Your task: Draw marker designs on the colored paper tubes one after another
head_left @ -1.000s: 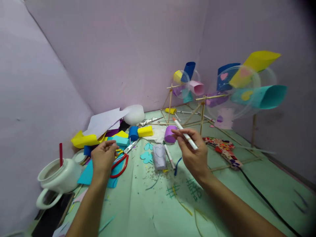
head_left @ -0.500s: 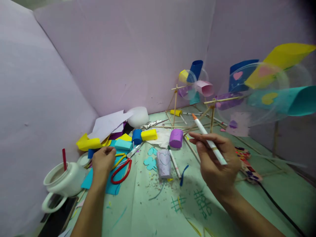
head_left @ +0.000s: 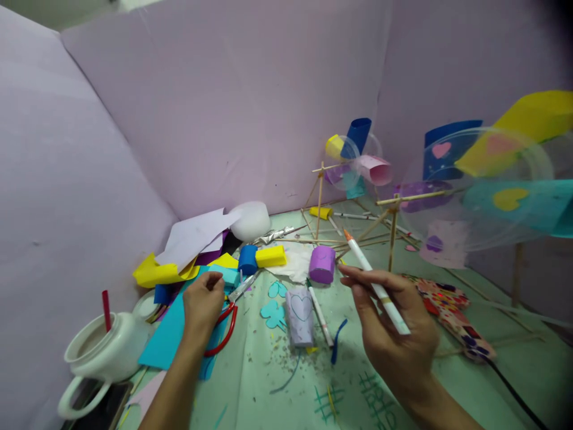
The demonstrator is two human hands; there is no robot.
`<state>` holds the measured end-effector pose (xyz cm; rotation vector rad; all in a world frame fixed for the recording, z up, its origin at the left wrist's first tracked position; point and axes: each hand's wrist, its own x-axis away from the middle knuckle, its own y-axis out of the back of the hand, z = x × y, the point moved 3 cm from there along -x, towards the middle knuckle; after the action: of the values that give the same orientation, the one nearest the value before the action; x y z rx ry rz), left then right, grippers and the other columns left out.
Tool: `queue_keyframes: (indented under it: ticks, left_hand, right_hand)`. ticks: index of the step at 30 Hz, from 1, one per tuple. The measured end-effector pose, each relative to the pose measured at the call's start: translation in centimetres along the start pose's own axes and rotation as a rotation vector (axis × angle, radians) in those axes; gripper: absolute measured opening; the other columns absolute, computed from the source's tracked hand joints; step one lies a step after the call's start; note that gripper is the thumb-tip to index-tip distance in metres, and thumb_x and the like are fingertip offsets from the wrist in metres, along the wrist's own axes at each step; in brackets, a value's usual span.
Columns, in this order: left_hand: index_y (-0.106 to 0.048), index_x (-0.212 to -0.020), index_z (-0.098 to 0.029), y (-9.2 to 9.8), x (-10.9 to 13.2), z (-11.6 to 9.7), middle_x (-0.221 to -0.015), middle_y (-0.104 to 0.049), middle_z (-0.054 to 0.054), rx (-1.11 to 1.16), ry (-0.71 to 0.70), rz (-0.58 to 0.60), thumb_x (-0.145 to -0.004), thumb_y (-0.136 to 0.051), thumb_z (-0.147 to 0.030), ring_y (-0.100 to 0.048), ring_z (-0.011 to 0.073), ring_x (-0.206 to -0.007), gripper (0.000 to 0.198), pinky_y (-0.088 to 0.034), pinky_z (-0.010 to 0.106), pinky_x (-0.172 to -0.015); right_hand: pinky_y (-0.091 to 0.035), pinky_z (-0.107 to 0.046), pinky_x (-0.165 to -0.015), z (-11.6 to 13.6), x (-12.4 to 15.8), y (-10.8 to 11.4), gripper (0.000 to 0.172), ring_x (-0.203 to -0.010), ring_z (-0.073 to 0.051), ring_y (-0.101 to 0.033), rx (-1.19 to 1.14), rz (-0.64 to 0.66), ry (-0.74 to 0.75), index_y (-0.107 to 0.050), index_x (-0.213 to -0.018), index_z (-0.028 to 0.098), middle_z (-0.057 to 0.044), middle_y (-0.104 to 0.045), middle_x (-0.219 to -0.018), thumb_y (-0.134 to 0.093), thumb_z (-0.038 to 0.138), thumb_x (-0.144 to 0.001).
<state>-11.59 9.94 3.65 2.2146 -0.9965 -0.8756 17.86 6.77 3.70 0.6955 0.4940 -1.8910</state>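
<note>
My right hand (head_left: pixel 394 322) grips a white marker (head_left: pixel 364 260) with an orange tip, pointing up and left, above the table. My left hand (head_left: pixel 203 301) is closed, fingers curled, and hovers over the blue paper (head_left: pixel 165 340) by the red-and-yellow-handled scissors (head_left: pixel 230 334). Whether anything sits in its fingers is hidden. A light-blue paper roll (head_left: pixel 228 276) is just beyond it. Between my hands stands a lilac paper tube (head_left: pixel 299 316) with a heart drawn on it. Beside it lie a second white marker (head_left: pixel 321 313) and light-blue cutouts (head_left: pixel 273 313). A purple roll (head_left: pixel 322 264) is farther back.
Stick-framed pinwheels (head_left: pixel 353 158) with coloured paper blades stand at the right. A patterned glue gun (head_left: pixel 447 310) with a black cord lies beyond my right hand. A white pot (head_left: pixel 107 352) is at the left, near paper sheets (head_left: pixel 192 236). Blue and yellow rolls (head_left: pixel 271 255) lie mid-back.
My left hand has moved a little right, now covering more of the scissors' handles. My right hand still holds the marker, slightly lower in view. The view has shifted slightly.
</note>
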Motion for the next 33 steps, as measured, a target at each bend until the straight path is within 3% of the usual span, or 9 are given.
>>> queue_keyframes:
  ticks: [4, 7, 10, 14, 20, 24, 29, 31, 33]
  left_hand:
    - [-0.068, -0.09, -0.018, -2.0, -1.7, -3.2, -0.092, -0.073, 0.009, -0.058, -0.15, 0.062, -0.07, -0.054, -0.024, -0.066, 0.024, -0.087, 0.026, -0.048, 0.034, -0.081]
    - [-0.068, -0.099, -0.018, -3.6, -3.2, -5.1, -0.108, -0.07, 0.009, -0.113, -0.274, 0.138, -0.065, -0.056, -0.017, -0.06, 0.0252, -0.104, 0.036, -0.042, 0.033, -0.093]
    - [-0.07, -0.096, -0.018, -4.4, -4.7, -5.5, -0.104, -0.071, 0.01, -0.162, -0.324, 0.201, -0.061, -0.059, -0.013, -0.061, 0.0268, -0.102, 0.037, -0.042, 0.032, -0.092]
    - [-0.067, -0.105, -0.01, -3.8, -5.6, -5.0, -0.112, -0.067, 0.019, -0.195, -0.273, 0.146, -0.067, -0.057, -0.019, -0.059, 0.0333, -0.105, 0.041, -0.042, 0.041, -0.092]
    - [-0.068, -0.1, -0.017, -4.1, -3.4, -6.5, -0.105, -0.071, 0.011, -0.132, -0.25, 0.166, -0.072, -0.054, -0.023, -0.063, 0.0271, -0.097, 0.032, -0.044, 0.035, -0.086]
    - [-0.069, -0.096, -0.018, -4.6, -1.5, -7.8, -0.091, -0.073, 0.009, -0.104, -0.25, 0.248, -0.073, -0.054, -0.026, -0.065, 0.0249, -0.079, 0.028, -0.046, 0.035, -0.074]
    - [-0.07, -0.085, -0.019, -5.5, 0.5, -9.8, -0.077, -0.072, 0.009, -0.073, -0.24, 0.412, -0.073, -0.057, -0.03, -0.065, 0.0274, -0.074, 0.022, -0.044, 0.036, -0.067]
    - [-0.069, -0.092, -0.016, -6.6, 1.3, -11.4, -0.078, -0.072, 0.012, -0.028, -0.245, 0.43, -0.073, -0.058, -0.036, -0.065, 0.0293, -0.077, 0.03, -0.044, 0.036, -0.069]
    - [-0.064, -0.104, -0.014, -8.1, 2.3, -13.1, -0.083, -0.072, 0.016, -0.021, -0.243, 0.473, -0.071, -0.058, -0.051, -0.065, 0.034, -0.085, 0.05, -0.044, 0.038, -0.071]
  right_hand:
    - [-0.053, -0.033, -0.076, 0.0, 0.1, 0.0, 0.024, -0.084, -0.019, -0.067, 0.013, 0.02, 0.008, -0.059, -0.101, 0.023, -0.004, -0.07, -0.098, -0.059, 0.01, -0.081]
    - [-0.053, -0.034, -0.077, -0.1, 0.2, 0.1, 0.024, -0.085, -0.019, -0.067, 0.013, 0.021, -0.005, -0.059, -0.101, 0.022, -0.004, -0.07, -0.098, -0.059, 0.01, -0.08]
    - [-0.053, -0.035, -0.077, -0.2, 0.2, 0.2, 0.025, -0.084, -0.02, -0.068, -0.015, -0.006, -0.027, -0.059, -0.1, 0.022, -0.005, -0.07, -0.098, -0.06, 0.008, -0.079]
    - [-0.054, -0.035, -0.072, 0.7, -0.3, 0.8, 0.027, -0.078, -0.02, -0.069, -0.112, -0.166, 0.009, -0.059, -0.096, 0.021, -0.004, -0.071, -0.094, -0.063, 0.005, -0.076]
    - [-0.054, -0.033, -0.066, 2.1, -1.3, 1.4, 0.024, -0.07, -0.017, -0.067, -0.193, -0.385, -0.003, -0.059, -0.092, 0.023, -0.001, -0.071, -0.087, -0.061, 0.005, -0.076]
    - [-0.054, -0.033, -0.066, 1.8, -1.2, 1.3, 0.026, -0.071, -0.017, -0.068, -0.161, -0.363, 0.024, -0.059, -0.094, 0.022, -0.002, -0.071, -0.09, -0.061, 0.003, -0.076]
    - [-0.055, -0.033, -0.068, 1.5, -0.9, 1.3, 0.029, -0.073, -0.017, -0.069, -0.143, -0.328, 0.049, -0.058, -0.095, 0.021, -0.001, -0.072, -0.092, -0.06, 0.001, -0.075]
    - [-0.055, -0.032, -0.066, 1.5, -0.9, 1.3, 0.03, -0.071, -0.016, -0.068, -0.139, -0.321, 0.059, -0.058, -0.096, 0.022, -0.001, -0.072, -0.092, -0.06, 0.0, -0.075]
    - [-0.056, -0.031, -0.065, 1.5, -0.9, 1.3, 0.031, -0.072, -0.016, -0.068, -0.14, -0.305, 0.067, -0.058, -0.096, 0.021, -0.001, -0.072, -0.093, -0.06, -0.001, -0.075]
